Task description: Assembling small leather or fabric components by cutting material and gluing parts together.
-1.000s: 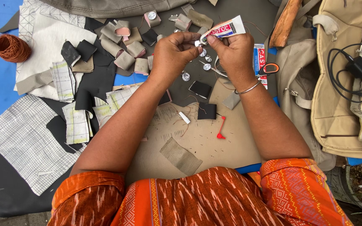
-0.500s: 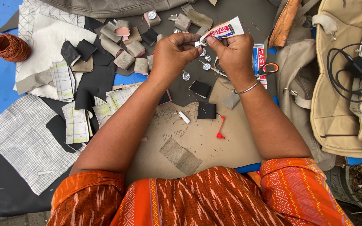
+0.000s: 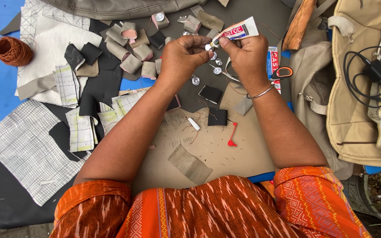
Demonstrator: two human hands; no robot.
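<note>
My right hand grips a small white glue tube with red and blue print, nozzle pointing left. My left hand pinches a small round silver piece right at the nozzle tip. Both hands are raised together above a tan board. A silver bangle circles my right wrist. Several more round silver pieces lie on the surface just below my hands.
Folded grey, black and pink leather bits lie at upper left, an orange thread spool at far left. Checked cloth, black squares, a red pin, orange-handled scissors, beige bags and a black cable surround me.
Almost nothing differs; both hands stay together at the tube's nozzle with only slight finger shifts.
</note>
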